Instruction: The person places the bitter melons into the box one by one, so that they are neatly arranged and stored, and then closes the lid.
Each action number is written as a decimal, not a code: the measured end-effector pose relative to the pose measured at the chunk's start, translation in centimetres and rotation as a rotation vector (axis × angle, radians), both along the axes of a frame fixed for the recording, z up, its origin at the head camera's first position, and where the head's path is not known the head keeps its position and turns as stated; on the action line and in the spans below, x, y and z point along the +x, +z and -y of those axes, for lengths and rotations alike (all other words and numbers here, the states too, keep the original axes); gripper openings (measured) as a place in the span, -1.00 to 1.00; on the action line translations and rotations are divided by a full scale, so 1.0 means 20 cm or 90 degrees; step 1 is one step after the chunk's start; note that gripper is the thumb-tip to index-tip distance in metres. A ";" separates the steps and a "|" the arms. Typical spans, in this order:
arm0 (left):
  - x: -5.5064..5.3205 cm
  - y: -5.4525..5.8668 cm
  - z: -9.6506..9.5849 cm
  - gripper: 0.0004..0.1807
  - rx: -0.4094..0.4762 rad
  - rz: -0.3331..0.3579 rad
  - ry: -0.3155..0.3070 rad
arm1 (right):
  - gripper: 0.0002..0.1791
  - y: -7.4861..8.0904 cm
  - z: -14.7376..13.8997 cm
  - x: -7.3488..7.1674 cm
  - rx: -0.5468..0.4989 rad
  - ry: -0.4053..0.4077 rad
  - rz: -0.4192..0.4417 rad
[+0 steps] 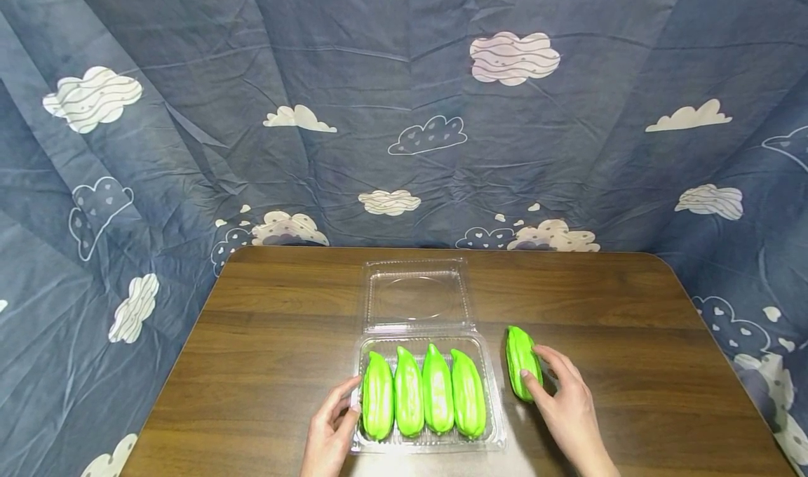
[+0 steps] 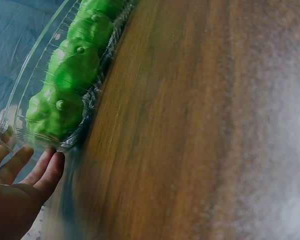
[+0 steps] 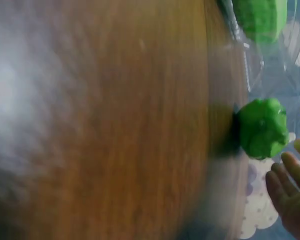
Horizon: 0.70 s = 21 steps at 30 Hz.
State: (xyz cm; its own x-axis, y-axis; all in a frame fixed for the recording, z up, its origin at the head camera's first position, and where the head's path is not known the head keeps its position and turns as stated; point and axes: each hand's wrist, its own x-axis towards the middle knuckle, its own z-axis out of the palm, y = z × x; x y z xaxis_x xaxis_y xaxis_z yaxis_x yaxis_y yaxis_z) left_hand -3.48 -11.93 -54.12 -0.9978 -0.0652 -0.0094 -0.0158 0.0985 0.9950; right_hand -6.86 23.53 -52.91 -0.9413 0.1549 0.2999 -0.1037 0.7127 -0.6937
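Four-sided and clear, the plastic clamshell box [image 1: 495,428] lies open on the table with several bright green, ridged bitter melons [image 1: 409,393] side by side in its base. My left hand [image 1: 330,424] is at the box's left side, fingertips touching its wall and rim. In the left wrist view those fingers [image 2: 47,175] are spread and fairly straight against the box's end. One more bitter melon [image 1: 520,358] lies on the table right of the box. Around its near right side is my right hand [image 1: 564,396], thumb over it and fingers parted, fingertips close to its surface [image 3: 262,127].
The box's transparent lid [image 1: 416,298] is folded back flat toward the far side. Brown wood-grain table [image 1: 271,365] extends on both sides. A blue cloth with clouds [image 1: 353,168] hangs behind and around the table.
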 end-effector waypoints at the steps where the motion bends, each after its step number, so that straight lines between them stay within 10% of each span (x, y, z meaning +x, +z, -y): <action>1: 0.00 0.00 0.00 -0.53 0.000 0.000 0.000 | -0.51 0.00 -0.01 -0.01 0.003 0.003 0.010; 13: 0.00 0.00 0.00 -0.53 -0.004 0.002 0.001 | -0.28 0.02 -0.08 -0.07 -0.007 0.025 0.219; 21: 0.00 0.00 0.00 -0.53 0.002 0.000 0.001 | -0.28 0.02 -0.09 -0.07 -0.066 0.044 0.234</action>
